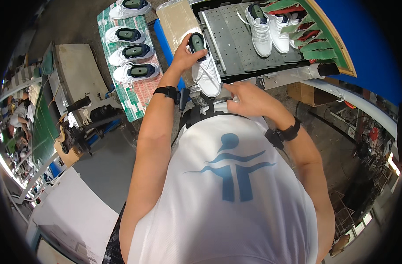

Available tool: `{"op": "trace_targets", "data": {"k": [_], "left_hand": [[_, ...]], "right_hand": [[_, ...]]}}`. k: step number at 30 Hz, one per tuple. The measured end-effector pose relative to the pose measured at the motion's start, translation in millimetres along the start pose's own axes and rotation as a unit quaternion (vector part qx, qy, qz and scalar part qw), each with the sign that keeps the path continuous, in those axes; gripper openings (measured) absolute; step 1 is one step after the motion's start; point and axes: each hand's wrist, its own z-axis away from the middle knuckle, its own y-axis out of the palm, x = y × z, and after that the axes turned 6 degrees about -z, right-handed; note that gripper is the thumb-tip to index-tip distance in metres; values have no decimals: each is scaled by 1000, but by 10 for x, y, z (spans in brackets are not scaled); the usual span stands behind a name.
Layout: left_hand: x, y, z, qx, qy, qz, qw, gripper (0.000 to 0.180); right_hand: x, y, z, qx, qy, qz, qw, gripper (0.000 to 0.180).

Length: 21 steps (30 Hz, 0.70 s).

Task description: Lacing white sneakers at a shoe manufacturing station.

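Note:
A white lace-up sneaker (206, 75) with a dark green insole points its toe towards me, just in front of my body. My left hand (185, 55) grips it around the heel and collar, thumb across the opening. Beside the toe is my right hand (250, 99), its index finger and thumb apart with nothing visible between them. That index fingertip is very near the toe; whether it touches, I cannot tell. Behind the held shoe lies a tan board (176, 20).
At left, several white sneakers (137, 71) line a green, white and red patterned bench (135, 99). More white sneakers (259, 37) sit on a dark perforated conveyor (231, 39), beside green and red hanging strips (317, 46). A metal rail (293, 75) runs along the near edge.

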Motion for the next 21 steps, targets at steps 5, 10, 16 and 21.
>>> {"op": "trace_targets", "data": {"k": [5, 10, 16, 21], "left_hand": [[-54, -3, 20, 11, -28, -22, 999, 102], [261, -30, -74, -6, -2, -7, 1000, 108], [247, -56, -157, 39, -24, -4, 999, 109], [322, -55, -153, 44, -25, -2, 999, 116]], "right_hand": [[143, 209, 8, 30, -26, 18, 999, 66], [109, 228, 201, 40, -22, -49, 998, 65], [-193, 289, -251, -93, -62, -35, 993, 63], [-258, 433, -694, -176, -137, 83, 971, 68]]}}
